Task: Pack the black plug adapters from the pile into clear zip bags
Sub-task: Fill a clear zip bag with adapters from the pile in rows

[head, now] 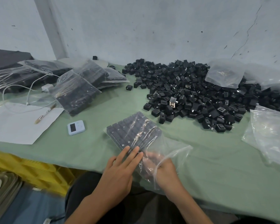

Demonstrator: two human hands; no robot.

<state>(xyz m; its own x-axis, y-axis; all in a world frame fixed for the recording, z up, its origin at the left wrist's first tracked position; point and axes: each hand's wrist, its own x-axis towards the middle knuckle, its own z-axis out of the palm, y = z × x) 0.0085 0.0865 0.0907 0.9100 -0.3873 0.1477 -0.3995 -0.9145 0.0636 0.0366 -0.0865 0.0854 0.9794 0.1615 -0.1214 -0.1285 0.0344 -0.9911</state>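
Zip bag (174,149) of adapters (132,130) under flat left hand (120,170); right hand (165,170) inside, grip unclear.

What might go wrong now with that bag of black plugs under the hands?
The clear plastic zip bag gapes open near the edge of the green table, so black plug adapters might slide out. The right hand is inside the bag while the left hand presses only the near end with flat fingers; the neat rows may topple when it withdraws.

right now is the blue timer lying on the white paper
No, the blue timer lies on the green table cover, apart from the white paper.
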